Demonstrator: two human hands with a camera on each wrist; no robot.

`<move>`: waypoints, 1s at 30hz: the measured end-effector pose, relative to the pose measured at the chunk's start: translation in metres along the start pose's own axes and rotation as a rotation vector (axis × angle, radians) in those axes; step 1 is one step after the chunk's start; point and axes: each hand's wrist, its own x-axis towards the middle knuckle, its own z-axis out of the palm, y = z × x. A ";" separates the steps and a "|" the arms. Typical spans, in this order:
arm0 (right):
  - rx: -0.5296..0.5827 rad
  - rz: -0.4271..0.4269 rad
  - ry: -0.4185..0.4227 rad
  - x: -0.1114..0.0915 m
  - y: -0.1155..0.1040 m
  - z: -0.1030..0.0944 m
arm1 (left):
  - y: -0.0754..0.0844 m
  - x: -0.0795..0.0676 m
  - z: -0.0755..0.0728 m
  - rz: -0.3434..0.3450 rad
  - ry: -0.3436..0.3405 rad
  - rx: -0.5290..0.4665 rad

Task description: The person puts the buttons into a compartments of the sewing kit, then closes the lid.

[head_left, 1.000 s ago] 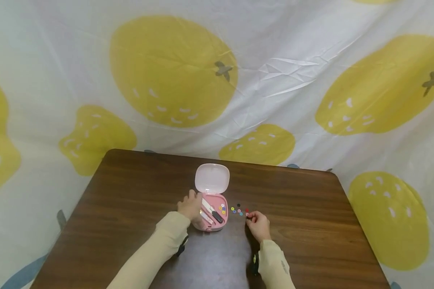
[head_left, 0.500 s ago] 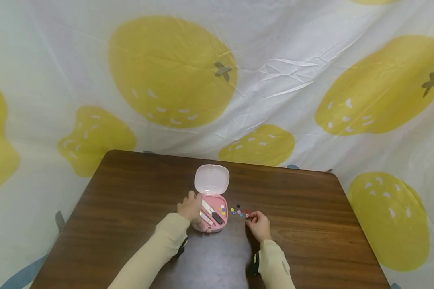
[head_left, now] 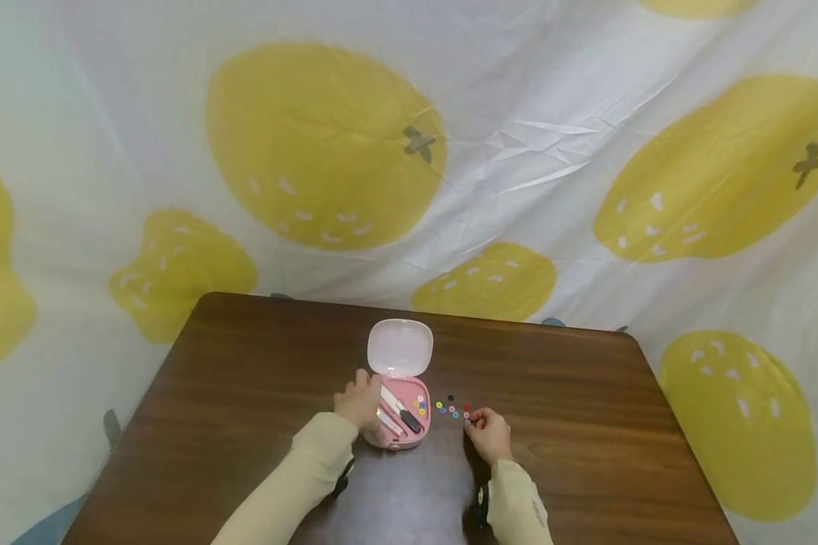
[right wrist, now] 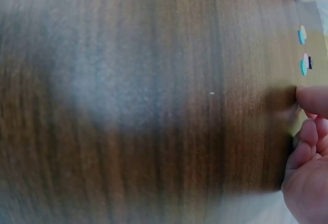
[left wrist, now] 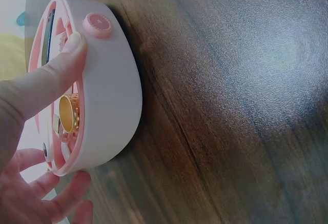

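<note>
An open pink sewing box [head_left: 419,439] stands on the table with its lid [head_left: 400,348] tipped back. My left hand [head_left: 360,401] holds it at the left side; in the left wrist view the thumb presses on the front rim and the fingers lie around the far end. Inside are a black-handled tool [head_left: 409,418], several small buttons [head_left: 420,404] and a gold thimble [left wrist: 69,113]. My right hand [head_left: 489,435] is right of the box, thumb and forefinger pinching a small pale button [head_left: 466,421] at the table, mostly hidden in the right wrist view.
Several loose coloured buttons [head_left: 452,409] lie between the box and my right hand, with a black one [head_left: 451,397] at the back. The brown wooden table [head_left: 586,424] ends at a lemon-print cloth [head_left: 518,189] behind it.
The head view has tilted up slightly, so everything sits lower in it. A pale button now shows at my right fingertips, below the pink one. My left hand stays on the box.
</note>
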 end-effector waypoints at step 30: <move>0.085 -0.024 -0.009 -0.005 0.000 -0.001 | -0.001 0.004 0.006 -0.021 0.000 -0.001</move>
